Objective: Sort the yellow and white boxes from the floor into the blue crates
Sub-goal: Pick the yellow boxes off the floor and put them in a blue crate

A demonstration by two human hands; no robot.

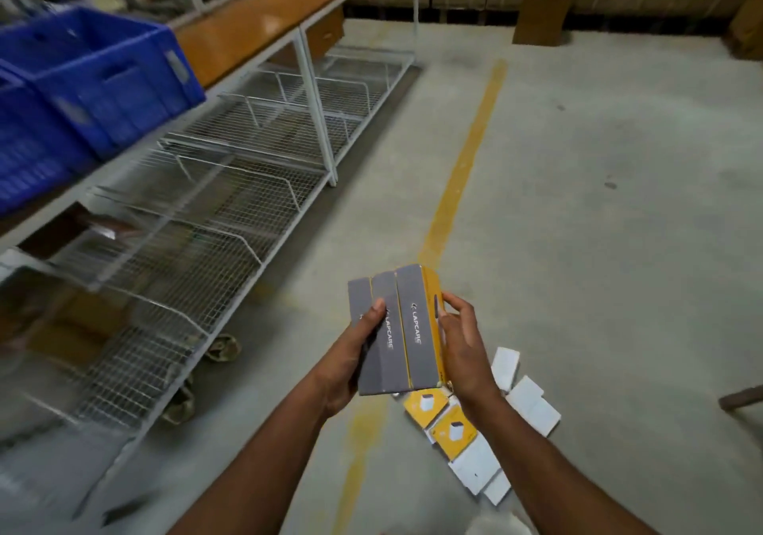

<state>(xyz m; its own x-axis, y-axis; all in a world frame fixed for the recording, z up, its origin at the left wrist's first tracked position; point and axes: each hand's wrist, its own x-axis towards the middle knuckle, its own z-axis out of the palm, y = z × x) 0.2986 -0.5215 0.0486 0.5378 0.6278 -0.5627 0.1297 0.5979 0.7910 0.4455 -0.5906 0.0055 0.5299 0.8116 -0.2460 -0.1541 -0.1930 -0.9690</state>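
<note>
I hold a stack of three yellow boxes [402, 328] in front of me, their grey LAPCARE sides facing up. My left hand [351, 353] grips the stack from the left, thumb on top. My right hand [462, 349] holds the stack's right yellow side, fingers curled round it. Below my hands, more yellow boxes [452, 431] and white boxes [530, 404] lie scattered on the grey floor. Two blue crates [107, 80] stand on the bench at the upper left.
A long bench with a wooden top [264, 18] runs along the left, with white wire shelves [198, 221] beneath it. A yellow line [466, 163] crosses the floor. Tall cardboard cartons [541, 2] stand at the back. A pair of sandals [223, 346] lies by the shelf.
</note>
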